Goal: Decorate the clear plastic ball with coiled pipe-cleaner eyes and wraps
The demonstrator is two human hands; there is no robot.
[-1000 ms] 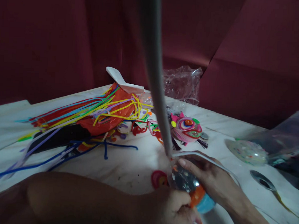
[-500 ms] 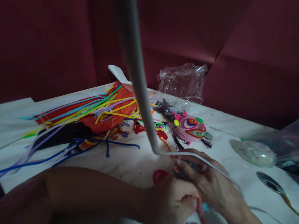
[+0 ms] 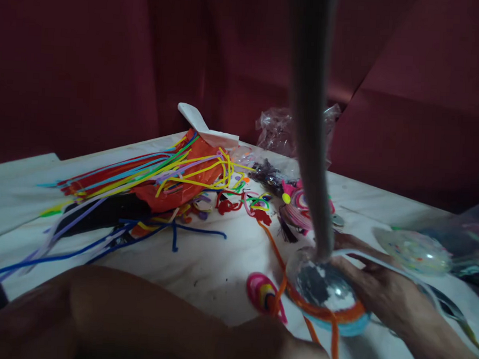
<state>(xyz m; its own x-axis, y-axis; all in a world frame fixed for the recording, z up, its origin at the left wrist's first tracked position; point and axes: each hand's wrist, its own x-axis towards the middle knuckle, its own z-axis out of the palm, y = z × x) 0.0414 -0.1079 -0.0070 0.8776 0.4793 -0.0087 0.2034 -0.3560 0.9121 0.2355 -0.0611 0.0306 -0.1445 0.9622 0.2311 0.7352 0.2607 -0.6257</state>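
A clear dome (image 3: 318,283) with orange pipe cleaner (image 3: 316,309) wound round its rim and a light blue band beneath sits at the lower right. My right hand (image 3: 363,266) holds the dome from its right side, fingers wrapped on it. At the bottom edge my left hand (image 3: 290,353) is dark and partly cut off; orange strands hang near it, and its fingers are too hidden to read. Left of the dome lies a pink oval piece (image 3: 261,292) with yellow in it. A blurred grey tool (image 3: 312,124) with a white cord (image 3: 375,257) stands upright in front of the camera.
Pipe cleaners (image 3: 143,174) and a red-orange sheet (image 3: 182,192) cover the left of the table. A pink decorated piece (image 3: 296,214) and clear plastic bag (image 3: 274,130) are behind. At the right lie a speckled clear dome (image 3: 420,253) and a spoon-like piece (image 3: 453,308).
The grey tool has shifted right in view. My right hand has moved right, and the orange-rimmed dome now shows clearly. My left hand is lower, uncovering the pink oval piece.
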